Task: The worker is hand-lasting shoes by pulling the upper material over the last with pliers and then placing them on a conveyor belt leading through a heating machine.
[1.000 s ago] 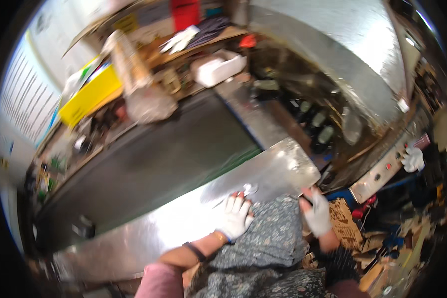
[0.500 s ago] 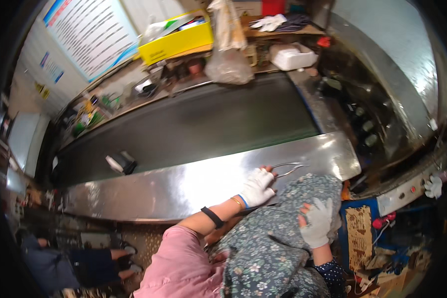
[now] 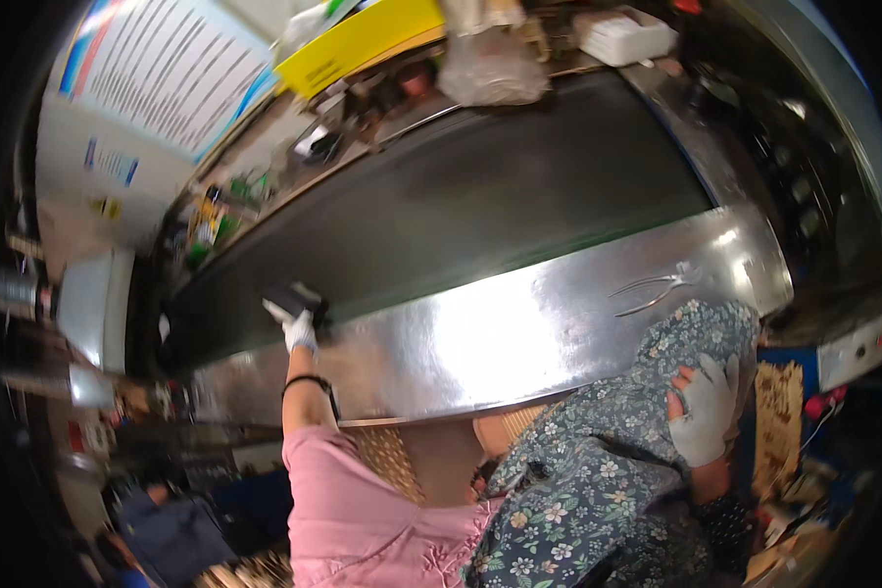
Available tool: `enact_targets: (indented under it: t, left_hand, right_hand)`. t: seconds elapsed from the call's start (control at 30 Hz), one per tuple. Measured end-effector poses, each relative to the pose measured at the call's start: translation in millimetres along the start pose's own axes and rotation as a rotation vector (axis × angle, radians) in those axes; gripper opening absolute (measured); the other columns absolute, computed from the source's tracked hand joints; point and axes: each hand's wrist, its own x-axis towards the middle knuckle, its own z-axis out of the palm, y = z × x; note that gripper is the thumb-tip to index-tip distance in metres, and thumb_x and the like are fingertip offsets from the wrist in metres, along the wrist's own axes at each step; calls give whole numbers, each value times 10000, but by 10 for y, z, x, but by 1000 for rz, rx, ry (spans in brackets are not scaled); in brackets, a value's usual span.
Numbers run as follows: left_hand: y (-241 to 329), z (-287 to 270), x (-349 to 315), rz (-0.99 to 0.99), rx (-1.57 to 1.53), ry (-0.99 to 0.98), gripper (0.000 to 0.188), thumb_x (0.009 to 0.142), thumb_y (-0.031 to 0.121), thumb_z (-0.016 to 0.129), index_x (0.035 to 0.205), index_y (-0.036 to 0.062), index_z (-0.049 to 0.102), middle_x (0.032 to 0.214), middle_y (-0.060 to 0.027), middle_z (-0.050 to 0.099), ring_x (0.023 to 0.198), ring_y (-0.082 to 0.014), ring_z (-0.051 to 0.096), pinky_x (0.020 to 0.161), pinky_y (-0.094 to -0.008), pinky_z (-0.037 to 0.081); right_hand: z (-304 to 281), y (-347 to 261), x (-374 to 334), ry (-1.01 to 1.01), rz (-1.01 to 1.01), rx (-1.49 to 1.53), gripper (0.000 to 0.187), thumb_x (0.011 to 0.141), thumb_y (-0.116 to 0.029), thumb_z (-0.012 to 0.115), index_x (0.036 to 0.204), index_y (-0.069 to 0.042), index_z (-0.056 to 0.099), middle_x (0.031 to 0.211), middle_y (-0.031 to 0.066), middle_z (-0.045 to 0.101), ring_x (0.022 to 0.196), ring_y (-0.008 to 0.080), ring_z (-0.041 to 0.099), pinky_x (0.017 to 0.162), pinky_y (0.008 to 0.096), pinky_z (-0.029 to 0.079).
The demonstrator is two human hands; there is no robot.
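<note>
My left hand point(image 3: 302, 334), in a white fingerless glove, reaches far left to a small black-and-white object point(image 3: 299, 298) at the near side of the dark belt point(image 3: 519, 186). It touches or overlaps that object; blur hides how its fingers lie and what kind of thing it is. On the right, my right hand point(image 3: 706, 412), gloved the same way with bare fingertips, lies on the floral apron point(image 3: 598, 470) over my lap. It holds nothing that I can see, and its fingers are spread. Pliers point(image 3: 655, 288) with long curved handles lie on the shiny metal tabletop point(image 3: 392, 363).
Behind the belt, a shelf carries a yellow box point(image 3: 363, 49), a plastic bag point(image 3: 495, 69) and a white foam tray point(image 3: 622, 37). Dark machinery point(image 3: 784, 167) stands at the right. A co-worker's dark clothing point(image 3: 176, 539) shows at the lower left.
My left hand has left the pliers and swung far left to the black-and-white object. The pliers stay on the tabletop. My right hand still rests on the apron; the view has shifted.
</note>
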Motion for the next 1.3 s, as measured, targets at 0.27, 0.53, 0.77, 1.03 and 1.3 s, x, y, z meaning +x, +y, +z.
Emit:
enact_targets:
  t: [0.27, 0.53, 0.77, 1.03, 1.3]
  left_hand:
    - [30, 536, 922, -296, -46, -266, 321, 963, 270, 555, 1226, 96, 616, 1155, -70, 673, 1069, -236, 631, 956, -404, 478]
    - [1960, 1452, -1023, 1396, 580, -396, 690, 639, 46, 697, 1313, 57, 545, 1337, -177, 563, 1204, -394, 536, 1057, -451, 424]
    - [1890, 1771, -977, 407, 676, -767, 836, 747, 414, 761, 1431, 69, 426, 1169, -261, 665, 1117, -403, 637, 980, -442, 492]
    - [2299, 2143, -936, 531, 1042, -323, 411, 812, 305, 636, 1155, 87, 582, 1150, -183, 656, 1081, -374, 645, 922, -461, 527]
    - [2610, 2356, -1006, 710, 1369, -581, 896, 681, 508, 756, 1417, 86, 467, 1309, -120, 608, 1207, -297, 591, 1050, -360, 450]
  right_hand:
    - [-155, 112, 64, 53, 31, 108, 192, 640, -91, 758, 823, -83, 700, 948, 66, 684, 1083, 333, 608, 1066, 643, 345]
    - [-60, 17, 84, -13, 50, 37, 185, 649, -110, 756, 825, -93, 699, 945, 59, 685, 1089, 327, 599, 1072, 639, 330]
    - [-101, 62, 9, 69, 27, 105, 174, 660, -138, 769, 820, -107, 705, 956, 40, 692, 1085, 309, 604, 1072, 626, 350]
    - [-197, 144, -146, 114, 45, 69, 157, 667, -157, 769, 813, -147, 713, 945, 7, 698, 1082, 255, 616, 1085, 577, 356]
    - [-200, 219, -174, 75, 12, 90, 161, 729, -226, 740, 862, -136, 722, 971, -5, 691, 1127, 217, 579, 1103, 521, 337]
